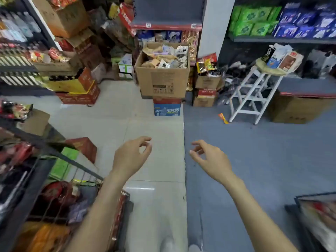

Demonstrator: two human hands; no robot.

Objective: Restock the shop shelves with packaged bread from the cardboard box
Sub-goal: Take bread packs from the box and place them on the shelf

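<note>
Head view is showing me between loads; my left hand (131, 157) and right hand (211, 160) are hanging loosely curled, holding nothing, low in frame; the box (162, 80) of bread (163, 58) is sitting upper centre, well apart; I am judging the next move is walking up and reaching in.

Brown cardboard box (162, 82) with dark printed marks on its front; packets inside (164, 57) tan, white, pale lilac. Under it, a carton (167, 108) — red above, blue below with white lettering. Floor in two tones: pale grey tiles (116, 115), slate-blue covering (254, 153). White step stool (249, 99). Shelf packs bright green (252, 22), deep blue with white print (307, 20). Red edge strip on grey shelf (166, 26). Orange wrapper (223, 118) on the blue.
</note>
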